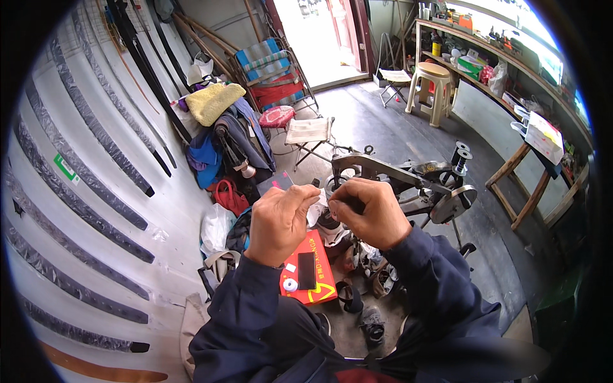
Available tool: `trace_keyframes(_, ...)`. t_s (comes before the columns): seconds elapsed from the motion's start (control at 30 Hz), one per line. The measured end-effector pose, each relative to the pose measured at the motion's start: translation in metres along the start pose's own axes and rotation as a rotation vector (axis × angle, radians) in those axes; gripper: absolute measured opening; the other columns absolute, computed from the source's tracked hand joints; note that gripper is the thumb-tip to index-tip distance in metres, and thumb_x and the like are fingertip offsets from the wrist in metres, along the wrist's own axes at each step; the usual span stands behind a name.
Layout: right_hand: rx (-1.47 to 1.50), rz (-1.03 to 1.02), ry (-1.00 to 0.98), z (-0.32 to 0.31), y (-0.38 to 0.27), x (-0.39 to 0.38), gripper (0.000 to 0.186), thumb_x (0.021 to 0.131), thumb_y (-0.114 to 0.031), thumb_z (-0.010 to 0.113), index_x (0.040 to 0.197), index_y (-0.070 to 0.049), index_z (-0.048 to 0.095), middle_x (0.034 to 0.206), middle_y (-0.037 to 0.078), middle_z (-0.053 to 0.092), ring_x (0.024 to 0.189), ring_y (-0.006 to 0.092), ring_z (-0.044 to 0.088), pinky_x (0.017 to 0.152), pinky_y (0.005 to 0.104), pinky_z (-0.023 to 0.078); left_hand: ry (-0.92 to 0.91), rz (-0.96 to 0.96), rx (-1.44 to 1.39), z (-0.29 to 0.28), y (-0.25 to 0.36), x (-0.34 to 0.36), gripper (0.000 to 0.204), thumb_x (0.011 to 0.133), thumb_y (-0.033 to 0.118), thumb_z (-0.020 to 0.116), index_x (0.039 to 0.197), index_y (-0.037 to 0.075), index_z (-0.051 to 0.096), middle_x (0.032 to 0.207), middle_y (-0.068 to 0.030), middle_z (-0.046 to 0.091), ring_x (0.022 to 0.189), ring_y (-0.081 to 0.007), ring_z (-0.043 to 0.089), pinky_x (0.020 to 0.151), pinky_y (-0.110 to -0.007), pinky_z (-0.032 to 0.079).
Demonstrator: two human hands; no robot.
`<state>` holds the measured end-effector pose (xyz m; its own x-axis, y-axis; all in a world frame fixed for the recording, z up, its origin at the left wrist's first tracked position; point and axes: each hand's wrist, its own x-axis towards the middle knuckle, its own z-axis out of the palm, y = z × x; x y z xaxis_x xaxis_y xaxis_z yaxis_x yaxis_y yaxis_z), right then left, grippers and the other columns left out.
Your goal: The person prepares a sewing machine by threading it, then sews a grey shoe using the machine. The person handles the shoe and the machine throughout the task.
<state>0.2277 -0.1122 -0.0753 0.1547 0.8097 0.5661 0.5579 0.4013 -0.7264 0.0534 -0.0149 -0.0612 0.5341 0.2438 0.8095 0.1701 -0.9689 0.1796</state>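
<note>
Both of my hands are raised close together in front of me, fingertips almost meeting. My left hand (281,220) is closed in a pinch, thumb against forefinger; what it may hold is too small to make out. My right hand (370,212) is also closed, its thumb and forefinger pressed together, and a thread or other fine thing between them cannot be made out. Below them lies a red box (326,274) bearing a dark flat rectangular thing (307,270) and a small white spool (290,285). Just beyond my hands stands a dark metal hand-cranked sewing machine (383,168).
Several shoes lie on the floor by my feet, one a dark shoe (372,325). Bags and clothes with a yellow towel (214,104) are heaped at left. A folding stool (309,131), a round-seated stool (432,71) and a wooden stand (527,185) stand around. Wrapped dark strips (83,185) line the wall.
</note>
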Motion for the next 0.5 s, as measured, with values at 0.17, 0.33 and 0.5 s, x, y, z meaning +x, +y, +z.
trace_keyframes(0.17,0.004,0.002,0.012,-0.001,-0.001,0.000,0.008,0.086,-0.002,0.070,0.089,0.005,0.068,0.076,0.011,0.066,0.066,0.0150,0.063,0.062,0.0290,0.050,-0.046,-0.037,0.024,-0.001,-0.005,-0.001,0.006,0.089,0.004,0.069,0.095,0.006,0.067,0.082,-0.0095,0.070,0.071,-0.0259,0.066,0.062,-0.033,0.052)
trace_keyframes(0.33,0.011,0.029,0.013,0.000,0.001,0.000,0.006,0.087,-0.001,0.069,0.089,0.005,0.068,0.074,0.010,0.067,0.066,0.0126,0.063,0.062,0.0277,0.050,-0.101,-0.201,-0.117,0.001,-0.011,-0.005,0.008,0.097,0.005,0.060,0.102,0.003,0.067,0.083,-0.0097,0.070,0.072,-0.0176,0.069,0.064,-0.028,0.052)
trace_keyframes(0.5,0.096,0.069,0.003,0.001,0.003,0.001,0.008,0.090,-0.002,0.068,0.089,0.006,0.068,0.076,0.007,0.068,0.068,0.0087,0.064,0.062,0.0246,0.050,0.029,-0.352,-0.337,0.001,-0.014,-0.011,0.026,0.101,0.005,0.052,0.125,0.003,0.061,0.097,-0.0114,0.072,0.075,-0.0146,0.069,0.067,-0.026,0.052)
